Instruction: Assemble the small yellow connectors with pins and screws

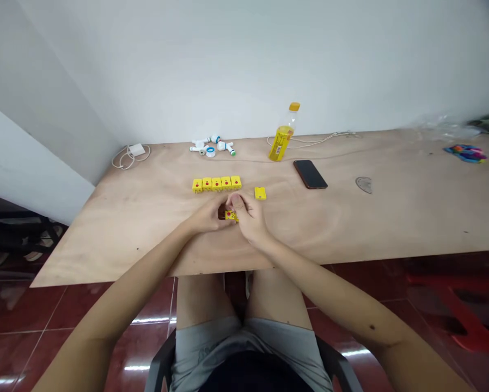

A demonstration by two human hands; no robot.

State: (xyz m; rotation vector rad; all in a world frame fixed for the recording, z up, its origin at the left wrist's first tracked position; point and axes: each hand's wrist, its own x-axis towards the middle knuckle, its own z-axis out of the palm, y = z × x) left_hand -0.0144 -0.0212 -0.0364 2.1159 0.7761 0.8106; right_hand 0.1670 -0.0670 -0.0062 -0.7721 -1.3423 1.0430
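My left hand [210, 215] and my right hand [249, 218] meet just above the front part of the wooden table. Between them is a small yellow block with a red dot [230, 215], partly hidden by my fingers. My left thumb and fingers curl around its left side, and my right hand closes over it from the right. Just beyond my hands stands a row of several similar yellow blocks [217, 184], with thin metal prongs at their front. A separate flat yellow piece [260, 193] lies to the right of that row.
On the wooden table [146, 218], white plastic fittings [211, 147] lie by the wall, left of a yellow drink bottle [282, 136]. A dark phone [310, 174], a clear protractor [364, 184] and a colourful bundle [466, 153] are farther right. A white charger [136, 149] sits far left.
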